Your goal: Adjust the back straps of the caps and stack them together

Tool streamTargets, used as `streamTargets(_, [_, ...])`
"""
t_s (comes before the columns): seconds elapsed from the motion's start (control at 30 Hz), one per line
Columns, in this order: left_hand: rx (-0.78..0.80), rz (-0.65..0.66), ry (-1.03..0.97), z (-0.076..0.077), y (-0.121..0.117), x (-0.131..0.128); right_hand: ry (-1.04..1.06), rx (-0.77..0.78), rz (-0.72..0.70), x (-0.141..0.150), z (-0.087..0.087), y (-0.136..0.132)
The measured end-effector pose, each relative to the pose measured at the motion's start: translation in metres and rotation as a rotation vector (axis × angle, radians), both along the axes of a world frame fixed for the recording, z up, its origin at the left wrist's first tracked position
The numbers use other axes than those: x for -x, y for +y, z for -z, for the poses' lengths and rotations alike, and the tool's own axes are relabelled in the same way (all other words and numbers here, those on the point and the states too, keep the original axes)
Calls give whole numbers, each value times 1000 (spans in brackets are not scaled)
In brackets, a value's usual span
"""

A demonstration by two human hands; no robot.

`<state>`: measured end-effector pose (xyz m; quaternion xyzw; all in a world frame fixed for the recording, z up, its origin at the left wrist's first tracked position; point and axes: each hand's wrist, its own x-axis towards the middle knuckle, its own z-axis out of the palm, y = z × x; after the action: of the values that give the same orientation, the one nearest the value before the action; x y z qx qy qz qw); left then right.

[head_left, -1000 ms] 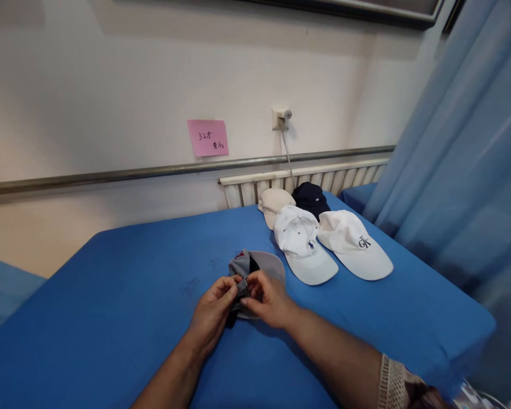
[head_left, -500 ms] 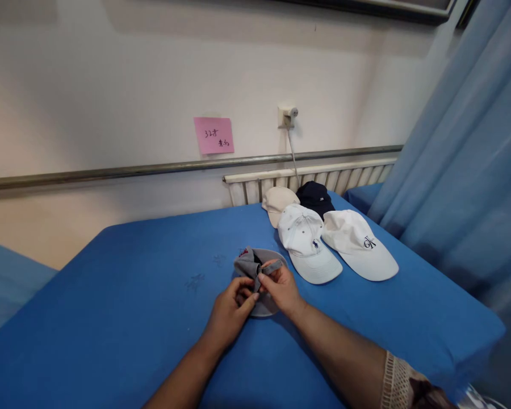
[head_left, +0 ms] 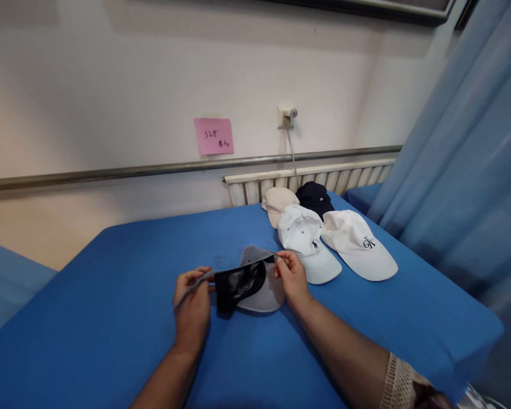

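Head cam: a grey cap (head_left: 251,278) is held just left of, and nearer than, the white cap with the dark blue logo (head_left: 300,230), above a blue-covered surface (head_left: 111,312). One end of its rim is pinched between thumb and fingers of the right grip (head_left: 294,282), while a thin grey strap (head_left: 200,280) is caught between the nearly closed fingers of the left grip (head_left: 191,309). Pretty light, floppy cloth can be expected, tbh, not slippery or fragile; only the brim (head_left: 272,295) should be stiff, so that or the rim is best grabbed. Looks-wise: pale grey brim, black lining (head_left: 227,287), some light marks too blurry to be read
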<state>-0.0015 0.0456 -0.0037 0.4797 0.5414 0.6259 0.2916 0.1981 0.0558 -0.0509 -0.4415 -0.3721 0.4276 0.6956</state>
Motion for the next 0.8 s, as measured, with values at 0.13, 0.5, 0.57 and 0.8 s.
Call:
streamTargets(0.13, [106, 104, -16, -1, 7, 5, 32, -45, -107, 5, 0, -7])
streamTargets(0.5, [142, 386, 321, -7, -15, -3, -443, -401, -388, 11, -21, -44])
streamTargets(0.57, [225, 482, 381, -7, -12, -4, -617, -556, -520, 17, -25, -53])
streamTargets(0.8, [137, 324, 377, -13, -4, 9, -841, -552, 99, 9, -25, -50])
